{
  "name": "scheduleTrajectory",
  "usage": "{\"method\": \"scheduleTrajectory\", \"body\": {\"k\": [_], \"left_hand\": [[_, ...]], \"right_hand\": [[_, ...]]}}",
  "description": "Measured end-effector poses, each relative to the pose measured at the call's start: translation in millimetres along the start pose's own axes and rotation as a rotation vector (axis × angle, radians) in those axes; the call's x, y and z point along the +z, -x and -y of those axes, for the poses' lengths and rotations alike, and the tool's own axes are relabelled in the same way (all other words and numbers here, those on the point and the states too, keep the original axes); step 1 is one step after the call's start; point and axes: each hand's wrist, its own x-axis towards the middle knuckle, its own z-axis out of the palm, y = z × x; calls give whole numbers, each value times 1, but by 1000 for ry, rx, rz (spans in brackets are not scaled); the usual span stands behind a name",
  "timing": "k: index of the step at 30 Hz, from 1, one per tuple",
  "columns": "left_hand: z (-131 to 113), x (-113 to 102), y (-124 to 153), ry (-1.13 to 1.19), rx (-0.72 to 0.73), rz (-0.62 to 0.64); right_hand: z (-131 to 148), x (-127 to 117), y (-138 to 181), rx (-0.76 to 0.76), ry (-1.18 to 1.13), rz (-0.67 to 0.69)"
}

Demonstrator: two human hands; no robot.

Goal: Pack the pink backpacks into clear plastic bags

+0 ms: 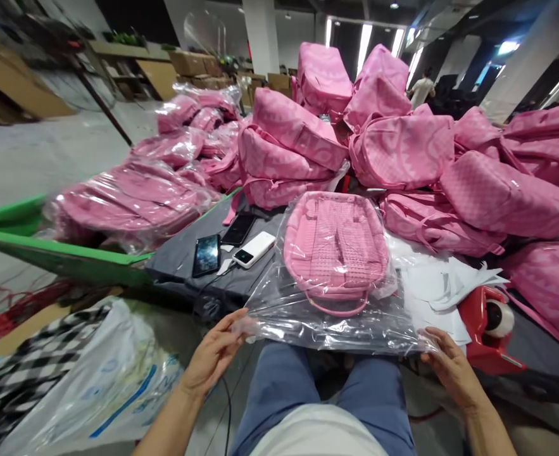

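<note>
A pink backpack (335, 250) lies flat on the dark table inside a clear plastic bag (336, 329), its handle toward me. My left hand (215, 354) pinches the bag's open near-left corner. My right hand (450, 364) grips the near-right corner, with its fingers curled on the plastic. The bag's open end hangs over the table edge above my knees.
A heap of unbagged pink backpacks (402, 145) fills the table's back and right. Bagged ones (131, 196) lie on a green surface at left. Two phones (207, 254) and a white power bank (254, 249) sit left of the bag. White papers (443, 285) and a red tape dispenser (490, 326) are at right.
</note>
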Motion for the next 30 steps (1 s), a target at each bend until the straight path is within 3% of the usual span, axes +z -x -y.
{"method": "scheduleTrajectory", "body": {"k": [3, 5, 8, 10, 14, 18, 20, 22, 24, 26, 27, 28, 30], "left_hand": [[0, -8, -3, -288, 137, 61], [0, -10, -10, -510, 360, 76], [-1, -12, -22, -718, 707, 54], [-1, -12, -28, -730, 819, 45], [8, -10, -43, -624, 830, 22], [18, -3, -63, -448, 633, -47], [18, 3, -71, -450, 545, -127], [15, 14, -73, -521, 556, -250], [12, 33, -65, -701, 782, -411], [11, 62, -49, -961, 1201, -491], [13, 80, -40, -1087, 1400, -444], [15, 98, -30, -1201, 1545, -308], [20, 134, -17, -1357, 1606, 0]], "right_hand": [[1, -4, 1, -220, 298, -22], [4, -3, -7, -373, 408, -119], [6, 6, -24, -531, 317, -179], [8, 19, -36, -581, 178, -156], [14, 52, -53, -597, -6, -242], [18, 74, -65, -536, -31, -370], [16, 79, -70, -456, -63, -381], [14, 82, -74, -394, -106, -374], [13, 83, -76, -375, -139, -360], [13, 83, -76, -374, -158, -348], [13, 83, -76, -379, -158, -345], [14, 83, -76, -384, -157, -346], [16, 84, -75, -397, -157, -350]]}}
